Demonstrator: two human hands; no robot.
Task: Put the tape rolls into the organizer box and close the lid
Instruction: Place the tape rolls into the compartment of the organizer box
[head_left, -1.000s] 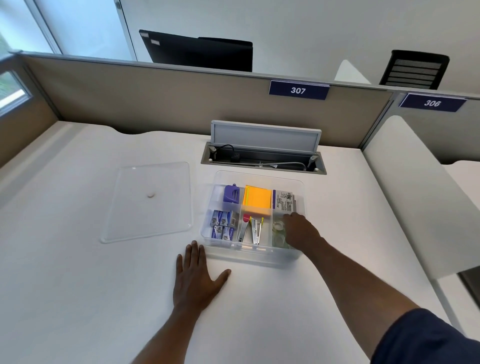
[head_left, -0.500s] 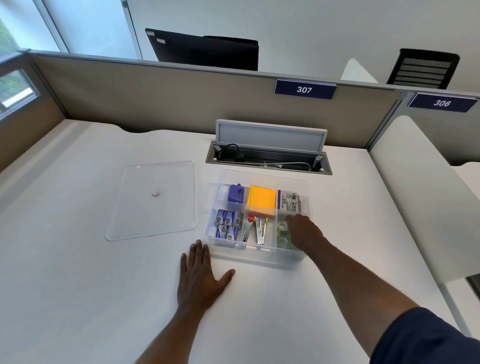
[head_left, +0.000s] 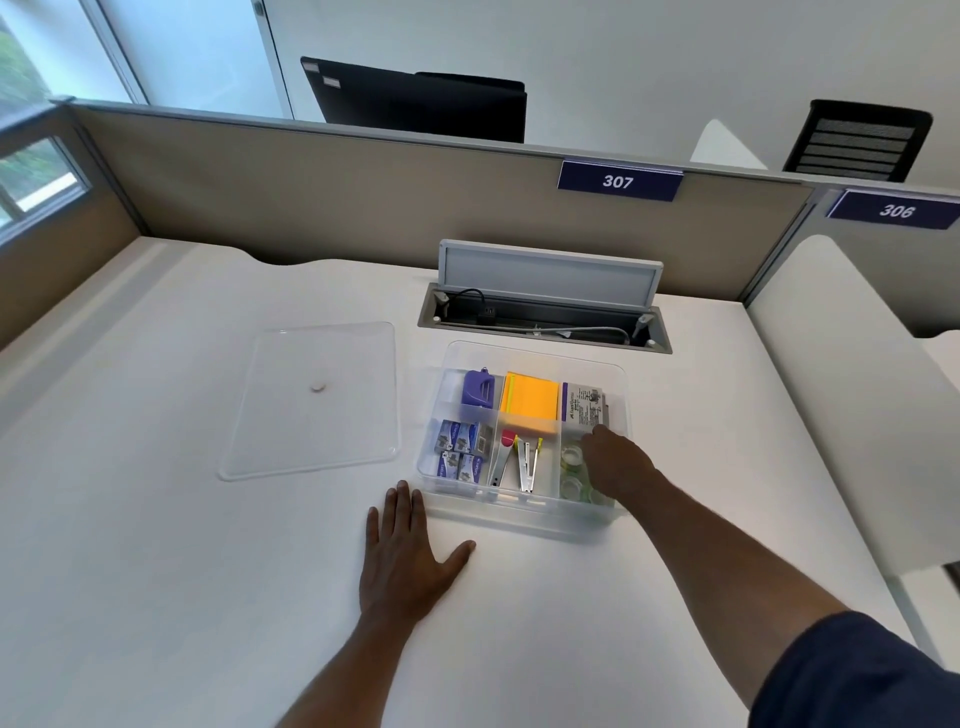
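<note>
White desk (head_left: 156, 597) fills the view, backed by a tan partition (head_left: 311, 192) with a cable hatch (head_left: 545, 317) let into the top. Two clear tape rolls (head_left: 573, 457) lie in the near right compartment of the organizer box (head_left: 524, 519), one behind the other, with more possibly hidden under the hand. The right hand (head_left: 618, 465) reaches down into that same compartment, its fingers curled over the rolls; whether it grips one or merely rests there cannot be told. The left hand (head_left: 408, 564) lies flat and spread on the desk, holding nothing, just beside the box's near left corner. The other compartments hold a purple sharpener (head_left: 478, 387), orange notes (head_left: 530, 402), small staple boxes (head_left: 460, 449) and staple removers (head_left: 519, 460). Loading looks nearly finished. Next, I judge, the right hand must withdraw, and the clear lid (head_left: 317, 400), lying flat to the left and apart from the box, must be lifted across and seated squarely on the rim.
</note>
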